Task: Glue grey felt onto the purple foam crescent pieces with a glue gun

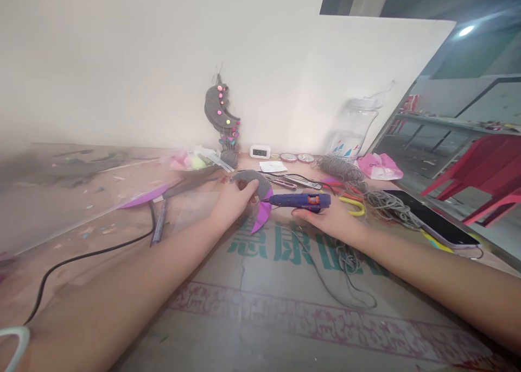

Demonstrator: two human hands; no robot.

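Note:
Between the thumb and fingers of my left hand (pixel 241 197) is a crescent moon shape (pixel 262 215), its upper part wrapped in grey yarn and its lower tip bare purple. My right hand (pixel 325 219) grips a dark blue glue gun (pixel 299 200), which points left with its nozzle at the purple part of the crescent. Whether the nozzle touches it I cannot tell. A loose strand of grey yarn (pixel 350 263) trails over the printed board under my hands.
A finished-looking grey crescent with pompoms (pixel 215 108) hangs on the wall. Along the back stand a small clock (pixel 260 152) and a clear bottle (pixel 354 127). Yellow-handled scissors (pixel 353 206), grey yarn (pixel 391 206) and a phone (pixel 435 220) lie right. A black cable (pixel 93 252) runs left.

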